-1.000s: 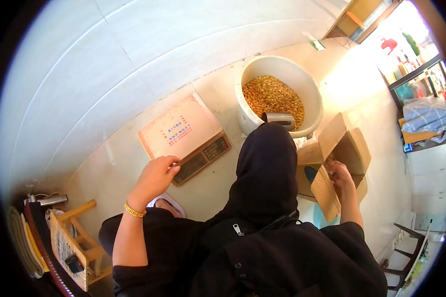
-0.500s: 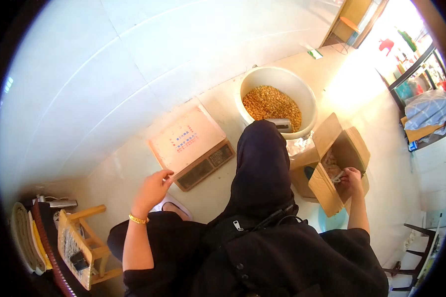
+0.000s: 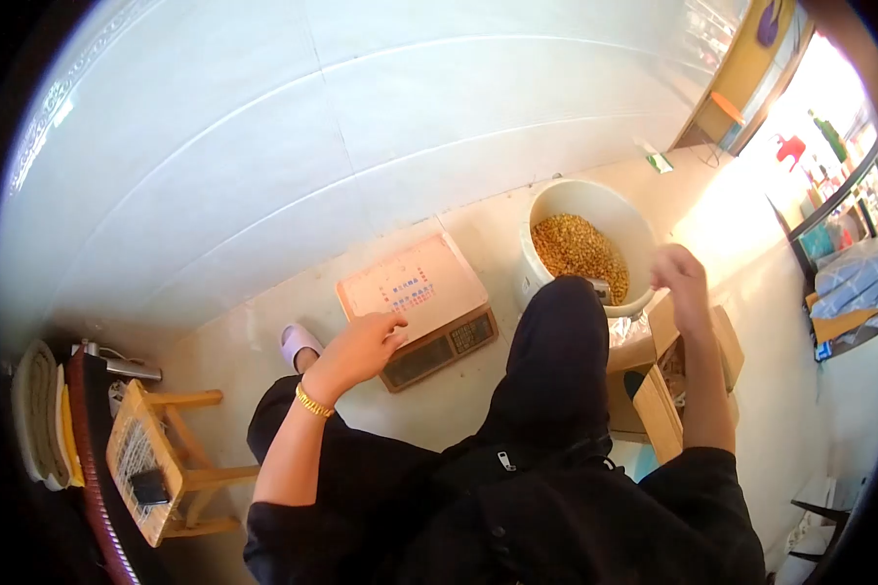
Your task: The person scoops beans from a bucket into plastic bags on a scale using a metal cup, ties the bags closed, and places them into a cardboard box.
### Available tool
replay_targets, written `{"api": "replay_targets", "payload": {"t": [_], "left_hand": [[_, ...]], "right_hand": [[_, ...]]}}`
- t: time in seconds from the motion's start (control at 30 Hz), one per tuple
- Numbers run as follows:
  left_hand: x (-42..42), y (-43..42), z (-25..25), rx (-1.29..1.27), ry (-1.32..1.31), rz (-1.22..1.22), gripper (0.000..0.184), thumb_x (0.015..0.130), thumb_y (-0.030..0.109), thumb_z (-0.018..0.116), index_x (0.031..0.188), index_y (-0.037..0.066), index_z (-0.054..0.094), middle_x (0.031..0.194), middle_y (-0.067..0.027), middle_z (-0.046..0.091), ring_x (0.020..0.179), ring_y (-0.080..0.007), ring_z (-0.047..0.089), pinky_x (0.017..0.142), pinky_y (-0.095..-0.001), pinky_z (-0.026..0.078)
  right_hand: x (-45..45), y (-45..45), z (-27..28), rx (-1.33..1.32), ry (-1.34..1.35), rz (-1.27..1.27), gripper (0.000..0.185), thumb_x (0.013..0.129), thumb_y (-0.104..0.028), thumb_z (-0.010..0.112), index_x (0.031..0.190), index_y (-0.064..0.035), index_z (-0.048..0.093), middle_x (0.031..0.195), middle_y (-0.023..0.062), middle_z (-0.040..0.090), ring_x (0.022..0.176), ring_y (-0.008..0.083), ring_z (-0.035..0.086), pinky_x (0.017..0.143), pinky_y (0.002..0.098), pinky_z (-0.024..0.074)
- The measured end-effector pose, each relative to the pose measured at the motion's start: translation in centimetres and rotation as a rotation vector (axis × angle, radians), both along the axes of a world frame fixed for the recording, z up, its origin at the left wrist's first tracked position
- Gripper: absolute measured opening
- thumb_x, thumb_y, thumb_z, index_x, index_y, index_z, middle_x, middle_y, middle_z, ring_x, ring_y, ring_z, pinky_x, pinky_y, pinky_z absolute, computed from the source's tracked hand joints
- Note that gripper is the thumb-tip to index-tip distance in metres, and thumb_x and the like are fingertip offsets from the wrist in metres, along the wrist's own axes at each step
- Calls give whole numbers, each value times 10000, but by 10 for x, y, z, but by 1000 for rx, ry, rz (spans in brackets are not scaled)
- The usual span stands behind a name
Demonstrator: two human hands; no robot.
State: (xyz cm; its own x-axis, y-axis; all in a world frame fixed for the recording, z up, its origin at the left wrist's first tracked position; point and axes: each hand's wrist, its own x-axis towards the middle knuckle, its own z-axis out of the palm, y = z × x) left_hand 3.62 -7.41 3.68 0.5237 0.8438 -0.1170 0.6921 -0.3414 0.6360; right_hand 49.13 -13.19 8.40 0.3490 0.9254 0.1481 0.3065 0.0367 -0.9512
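Note:
My left hand (image 3: 366,348), with a gold bracelet on its wrist, is held over the near left corner of a platform scale (image 3: 429,276). Its fingers are loosely bent and apart, with nothing in them. A pinkish plate with blue and red writing forms the scale's top. Beside the right rim of a large pale bucket (image 3: 639,219), my right hand (image 3: 681,280) is raised above an open cardboard box (image 3: 654,395). Its fingers look curled but are smeared by motion. Golden kernels (image 3: 578,244) lie in the bucket, with a metal object (image 3: 603,291) partly hidden by my knee.
At the left stands a wooden stool (image 3: 171,458) with a dark phone-like object (image 3: 150,487) on it. A tiled wall (image 3: 263,127) runs behind the scale and bucket. A dark-framed rack (image 3: 839,200) with cloth and goods is at the right.
My right hand has come up out of the cardboard box to beside the bucket. My left hand has moved over the scale's corner. The whole view has shifted.

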Motion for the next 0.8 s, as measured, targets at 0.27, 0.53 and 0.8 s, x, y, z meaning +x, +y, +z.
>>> {"api": "replay_targets", "payload": {"t": [0.27,0.53,0.8], "left_hand": [[-27,34,-82,65,85,136,272,868,203,559,1055,13,613,984,-189,637,940,-354,592,799,-431,473],[-64,-11,37,252,-280,538,279,885,75,559,1161,52,589,1079,-81,645,926,-204,611,828,-310,476],[-217,-235,7,-178,217,872,178,859,137,528,787,7,626,673,-83,608,618,-143,550,597,-296,444]], "right_hand": [[-84,72,5,-185,-371,303,141,874,-92,579,966,-9,645,772,22,622,694,84,567,644,242,473],[-120,82,-28,-120,-598,417,91,830,-60,587,878,-9,646,784,107,637,678,187,597,651,309,475],[-159,99,-43,-205,-831,765,158,857,-115,544,972,-35,618,925,179,620,880,347,597,759,422,465]]}}
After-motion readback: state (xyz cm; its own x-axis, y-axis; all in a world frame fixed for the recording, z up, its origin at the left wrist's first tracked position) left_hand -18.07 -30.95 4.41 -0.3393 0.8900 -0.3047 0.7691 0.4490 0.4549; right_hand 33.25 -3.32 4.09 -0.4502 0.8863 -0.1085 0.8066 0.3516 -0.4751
